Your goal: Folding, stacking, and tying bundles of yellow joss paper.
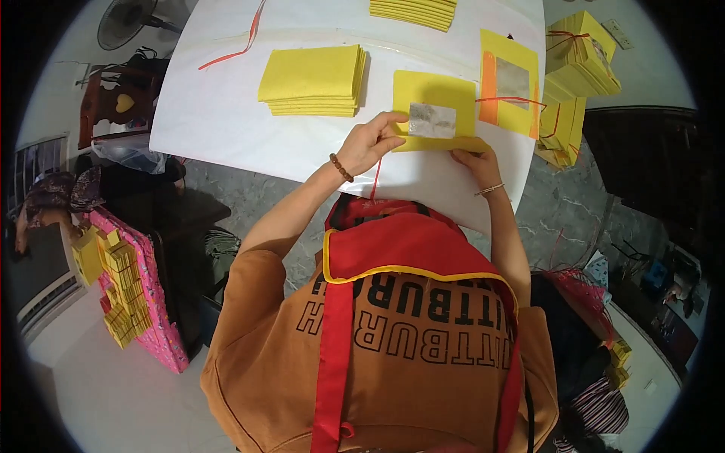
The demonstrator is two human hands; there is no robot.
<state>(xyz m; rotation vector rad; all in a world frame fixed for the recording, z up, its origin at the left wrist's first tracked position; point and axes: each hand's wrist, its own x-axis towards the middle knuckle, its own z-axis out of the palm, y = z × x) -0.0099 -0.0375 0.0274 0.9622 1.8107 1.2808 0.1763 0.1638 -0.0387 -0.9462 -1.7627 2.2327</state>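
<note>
A yellow paper sheet (433, 87) with a silvery patch (432, 120) lies on the white table, its near edge folded up into a narrow flap. My left hand (370, 143) holds the sheet's left end, thumb at the flap and forefinger near the patch. At the right end, my right hand (477, 164) grips the flap, with its fingertips partly hidden. Just right of this sheet is another yellow sheet (531, 83) with an orange strip and a silvery patch. A neat stack of folded yellow paper (310, 74) rests to the left.
Another yellow stack (414, 11) lies at the table's far side. Red string (245, 45) trails across the white table (204, 106). String-tied yellow bundles (578, 64) stand beyond its right edge. At left, a person's arm (53, 219) reaches to yellow bundles on a pink surface (162, 332).
</note>
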